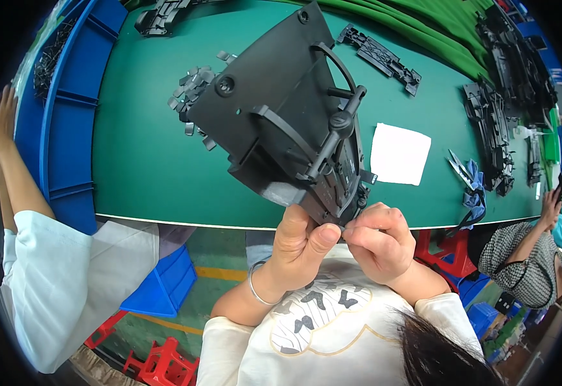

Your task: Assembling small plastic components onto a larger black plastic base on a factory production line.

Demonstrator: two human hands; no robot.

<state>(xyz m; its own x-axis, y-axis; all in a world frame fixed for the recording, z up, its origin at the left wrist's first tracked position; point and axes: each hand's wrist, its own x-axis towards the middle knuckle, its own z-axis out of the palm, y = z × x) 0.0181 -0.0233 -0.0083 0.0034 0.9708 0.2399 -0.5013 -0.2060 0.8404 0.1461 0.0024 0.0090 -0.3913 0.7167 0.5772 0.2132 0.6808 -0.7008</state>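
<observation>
A large black plastic molded part [274,90], with a broad flat panel, curved arms and a crossbar, stands tilted up over the near table edge. My left hand [300,248] is closed around its lower end, thumb in front. Close beside it, my right hand [381,244] has its fingers curled and pinched at the same lower end. Whatever small piece may sit between those right fingertips is hidden. Behind the part, to the left, lies a pile of small grey-black clips [194,90].
A white paper sheet [400,154] and scissors with blue-wrapped handles [474,193] lie to the right. More black parts [381,58] rest at the back and right. Blue bins [68,128] line the left side. A person's arm [20,174] is at left; another person sits right.
</observation>
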